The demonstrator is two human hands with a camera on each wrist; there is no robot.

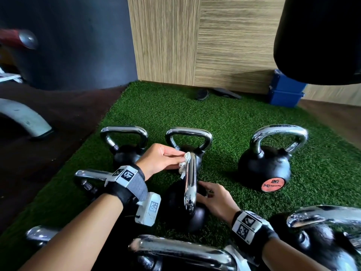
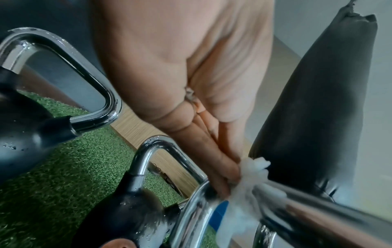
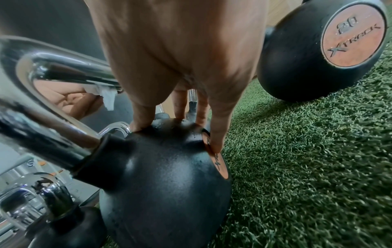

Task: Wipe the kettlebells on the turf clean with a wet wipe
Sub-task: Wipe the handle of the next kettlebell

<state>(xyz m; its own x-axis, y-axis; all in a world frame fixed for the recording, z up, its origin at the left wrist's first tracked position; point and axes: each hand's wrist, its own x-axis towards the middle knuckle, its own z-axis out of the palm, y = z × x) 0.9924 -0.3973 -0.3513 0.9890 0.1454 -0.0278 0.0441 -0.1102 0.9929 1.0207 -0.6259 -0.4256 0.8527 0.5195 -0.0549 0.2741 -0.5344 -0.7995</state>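
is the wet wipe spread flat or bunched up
Bunched up: the wet wipe is a crumpled wad the left hand pinches against the chrome handle.

Left hand (image 1: 159, 159) pinches with extended fingers; right hand (image 1: 215, 200) presses, fingers spread.

Wood-panel wall (image 1: 224, 45), green turf (image 1: 214, 118), blue bins (image 1: 285, 92)

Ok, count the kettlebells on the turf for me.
8 kettlebells: back left, back middle, back right, mid-left, centre one being wiped, and near left, near middle, near right. More may be hidden.
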